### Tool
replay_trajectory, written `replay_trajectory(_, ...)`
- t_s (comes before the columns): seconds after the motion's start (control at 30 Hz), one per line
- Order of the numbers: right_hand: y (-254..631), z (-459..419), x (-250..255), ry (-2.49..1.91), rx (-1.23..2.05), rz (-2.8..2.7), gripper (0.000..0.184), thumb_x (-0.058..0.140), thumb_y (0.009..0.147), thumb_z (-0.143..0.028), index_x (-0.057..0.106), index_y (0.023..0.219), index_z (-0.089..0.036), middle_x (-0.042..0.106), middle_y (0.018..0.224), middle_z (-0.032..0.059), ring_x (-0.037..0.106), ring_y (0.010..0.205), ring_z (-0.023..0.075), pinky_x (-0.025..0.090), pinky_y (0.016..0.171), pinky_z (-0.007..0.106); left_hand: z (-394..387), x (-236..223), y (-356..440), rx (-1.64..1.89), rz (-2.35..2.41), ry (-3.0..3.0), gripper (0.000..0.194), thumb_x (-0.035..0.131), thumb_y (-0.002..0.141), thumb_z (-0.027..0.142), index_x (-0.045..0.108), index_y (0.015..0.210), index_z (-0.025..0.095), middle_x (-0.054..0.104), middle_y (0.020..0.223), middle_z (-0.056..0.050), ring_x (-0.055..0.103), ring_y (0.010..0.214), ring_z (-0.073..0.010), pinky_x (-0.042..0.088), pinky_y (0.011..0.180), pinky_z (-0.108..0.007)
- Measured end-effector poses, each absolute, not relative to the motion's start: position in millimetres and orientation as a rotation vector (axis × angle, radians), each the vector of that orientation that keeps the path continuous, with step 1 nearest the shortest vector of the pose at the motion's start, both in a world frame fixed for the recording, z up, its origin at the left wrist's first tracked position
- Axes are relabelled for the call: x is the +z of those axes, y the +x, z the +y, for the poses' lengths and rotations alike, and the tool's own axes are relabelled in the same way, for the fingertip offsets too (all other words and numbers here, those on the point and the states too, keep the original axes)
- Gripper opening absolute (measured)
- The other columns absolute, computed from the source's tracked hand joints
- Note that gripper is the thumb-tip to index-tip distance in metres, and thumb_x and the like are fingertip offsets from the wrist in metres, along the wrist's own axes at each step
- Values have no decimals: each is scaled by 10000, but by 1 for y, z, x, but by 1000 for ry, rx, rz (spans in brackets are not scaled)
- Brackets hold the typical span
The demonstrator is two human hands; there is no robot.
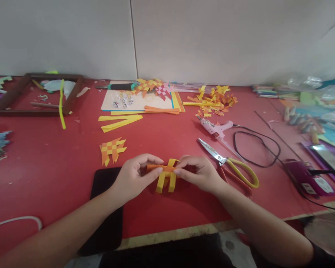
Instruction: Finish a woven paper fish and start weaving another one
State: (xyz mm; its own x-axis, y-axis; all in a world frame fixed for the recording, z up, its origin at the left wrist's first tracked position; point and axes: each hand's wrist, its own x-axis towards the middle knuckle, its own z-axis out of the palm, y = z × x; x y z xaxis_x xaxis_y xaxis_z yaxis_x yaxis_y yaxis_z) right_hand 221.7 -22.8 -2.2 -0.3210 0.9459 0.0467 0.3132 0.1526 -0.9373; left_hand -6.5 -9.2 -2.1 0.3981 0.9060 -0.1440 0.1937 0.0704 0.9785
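Between both hands, just above the red table, is an orange paper strip [168, 169] crossed with yellow paper strips [161, 182] that hang down in two folded legs. My left hand [135, 175] pinches the orange strip's left part between thumb and fingers. At its right end my right hand [199, 172] pinches the same strip, close to the yellow loops. The fingers partly cover the weave. A finished-looking woven orange and yellow paper fish [112, 149] lies left of my hands. Scissors [226, 160] with yellow and red handles lie right of my right hand.
A black tablet-like slab [107, 219] lies under my left forearm. Yellow strips [120, 121], paper sheets [136, 106] and a scrap pile [217, 98] are farther back. A pink glue gun [216, 126] trails its cord to a purple box [307, 176]. A brown frame [22, 112] sits back left.
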Motion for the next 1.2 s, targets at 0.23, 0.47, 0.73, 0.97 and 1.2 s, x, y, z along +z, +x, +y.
replay_trajectory(0.23,218,-25,-3,-1146,1120,-1856,154,672,863,-295,717,772,-180,697,725,40,626,667,133,508,641,274,-8,-2,-6,695,1025,1491,188,727,812,341,691,940,207,741,941,-42,707,893,-182,569,793,-282)
replay_trajectory(0.47,215,-24,1,-1105,991,-1940,115,642,876,-252,689,795,-185,691,749,36,635,696,127,518,646,258,-7,-1,-3,718,965,1331,174,737,790,270,657,924,193,757,857,-33,737,837,-171,593,739,-251)
replay_trajectory(0.73,218,-20,6,-775,317,-2034,89,680,836,-117,662,880,-193,722,744,30,656,680,144,568,735,345,-17,-4,-8,1116,974,1621,92,725,820,149,674,852,218,752,878,-9,725,830,-131,582,773,-228)
replay_trajectory(0.97,227,-23,8,-756,34,-2063,151,730,807,-133,681,909,-232,745,784,6,671,801,181,595,725,349,-16,2,-10,1322,664,1881,255,681,777,-35,612,825,205,725,819,-13,696,860,-165,577,826,-336)
replay_trajectory(1.2,226,-23,8,-814,171,-2087,77,635,881,-137,648,908,-208,724,798,27,666,867,194,574,804,368,-17,-4,-9,1182,751,1798,293,706,794,22,643,985,236,714,954,-26,687,916,-162,567,862,-318)
